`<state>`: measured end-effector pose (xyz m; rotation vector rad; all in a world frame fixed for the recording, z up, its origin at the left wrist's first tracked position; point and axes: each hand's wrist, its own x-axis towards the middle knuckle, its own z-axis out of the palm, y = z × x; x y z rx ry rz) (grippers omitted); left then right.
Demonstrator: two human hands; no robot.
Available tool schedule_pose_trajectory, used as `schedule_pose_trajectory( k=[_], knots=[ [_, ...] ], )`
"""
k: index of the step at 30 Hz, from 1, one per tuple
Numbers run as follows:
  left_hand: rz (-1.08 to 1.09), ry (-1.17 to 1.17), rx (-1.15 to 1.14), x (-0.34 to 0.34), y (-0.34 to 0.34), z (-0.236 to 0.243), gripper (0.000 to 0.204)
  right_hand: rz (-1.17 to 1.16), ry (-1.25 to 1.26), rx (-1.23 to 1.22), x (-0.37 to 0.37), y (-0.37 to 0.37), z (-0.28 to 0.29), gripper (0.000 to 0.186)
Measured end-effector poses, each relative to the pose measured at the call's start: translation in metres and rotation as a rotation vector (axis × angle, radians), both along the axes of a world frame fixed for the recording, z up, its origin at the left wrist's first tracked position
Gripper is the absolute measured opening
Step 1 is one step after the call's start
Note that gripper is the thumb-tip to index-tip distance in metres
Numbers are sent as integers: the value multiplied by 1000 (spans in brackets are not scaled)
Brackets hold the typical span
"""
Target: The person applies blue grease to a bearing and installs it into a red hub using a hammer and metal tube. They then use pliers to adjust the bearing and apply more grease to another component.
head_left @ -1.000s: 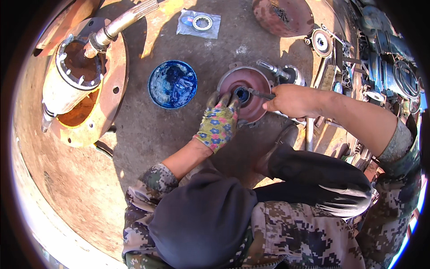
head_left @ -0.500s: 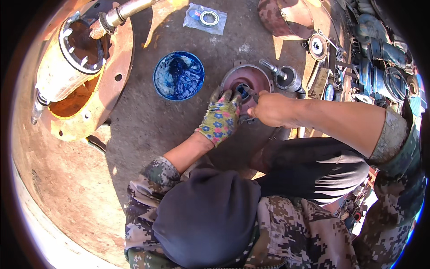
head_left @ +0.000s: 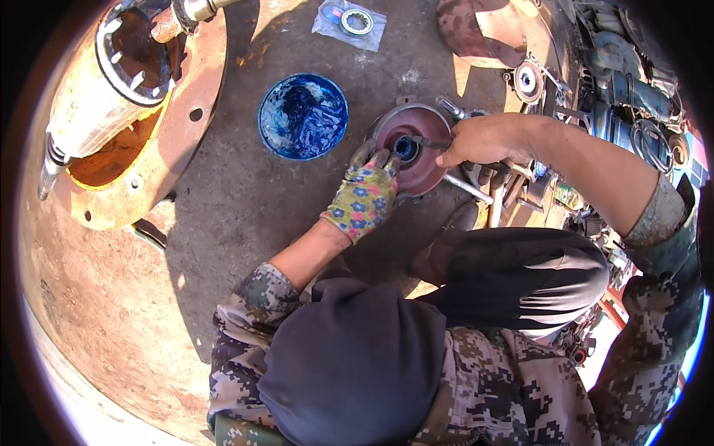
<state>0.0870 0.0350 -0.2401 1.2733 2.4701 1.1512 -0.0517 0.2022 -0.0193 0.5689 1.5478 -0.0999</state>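
Note:
A reddish-brown round metal housing (head_left: 427,169) lies on the ground, a blue-greased bearing (head_left: 405,149) in its middle. My left hand (head_left: 362,195), in a floral glove with dirty fingertips, grips the housing's left rim, fingers close to the bearing. Bare, my right hand (head_left: 483,140) is closed on a narrow, flat dark tool (head_left: 433,142). The tool's tip reaches toward the bearing's right edge; what kind it is, I cannot make out. To the left of the housing stands a round blue tub (head_left: 303,117) of blue and whitish grease.
A bagged bearing (head_left: 357,22) lies beyond the tub. At left are a large rusty flange (head_left: 195,141) and a pale metal casing (head_left: 89,97). A rusty cylinder (head_left: 480,33) stands far right. Metal parts and tools (head_left: 528,82) crowd the right side, near my bent knee (head_left: 565,260).
My right hand has moved right and slightly away from me, and the tool has drawn back from the bearing's middle to its right edge. My left hand stays on the housing.

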Motion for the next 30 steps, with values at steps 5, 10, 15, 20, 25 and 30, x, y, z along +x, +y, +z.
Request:
schedule_pose_trajectory(
  k=[5, 10, 15, 20, 25, 30],
  knots=[
    [-57, -28, 22, -8, -4, 12, 51, 562, -64, -123, 19, 9, -19, 47],
    [-41, -9, 2, -6, -5, 9, 47, 377, -40, -185, 30, -4, -5, 45],
    [-5, -48, 45, -5, -2, 9, 44, 656, 88, -122, 42, 1, -10, 40],
    [19, -58, 71, -2, -1, 5, 41, 500, 56, -158, 35, 9, -2, 39],
    [30, 9, -14, -2, 0, 4, 48, 585, 188, -155, 44, 9, 5, 39],
    [15, 26, -6, -4, -1, 8, 45, 698, 299, -338, 48, 40, -19, 34]
  ],
)
